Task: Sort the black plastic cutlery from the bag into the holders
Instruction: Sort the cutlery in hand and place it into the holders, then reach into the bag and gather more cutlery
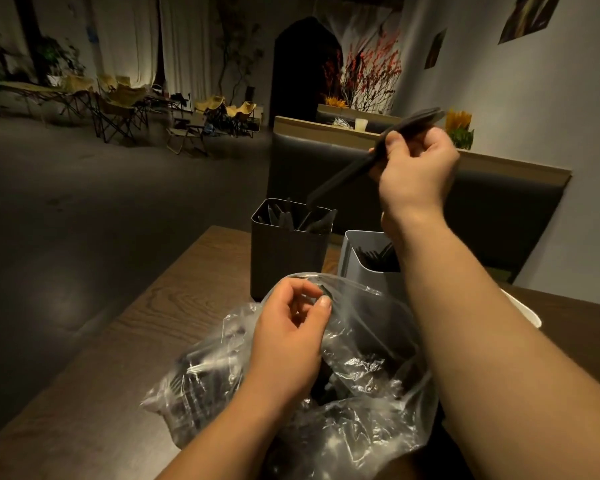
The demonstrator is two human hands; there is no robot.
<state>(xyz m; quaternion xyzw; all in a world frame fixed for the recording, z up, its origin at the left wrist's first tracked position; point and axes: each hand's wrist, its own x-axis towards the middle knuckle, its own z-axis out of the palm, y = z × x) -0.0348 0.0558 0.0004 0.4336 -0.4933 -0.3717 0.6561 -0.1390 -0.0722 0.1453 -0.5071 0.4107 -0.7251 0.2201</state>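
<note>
Right hand (416, 171) grips a blurred black cutlery bundle (347, 174); can't tell the type. Its lower tip is over the far dark holder (284, 258), which holds black pieces. Pale holder (352, 261) to the right also holds some, half hidden by the forearm. Left hand (288, 337) pinches the rim of the near clear bag (361, 341); its contents are dark and indistinct. Bag cut off at bottom edge. All on wooden table (187, 292).
</note>
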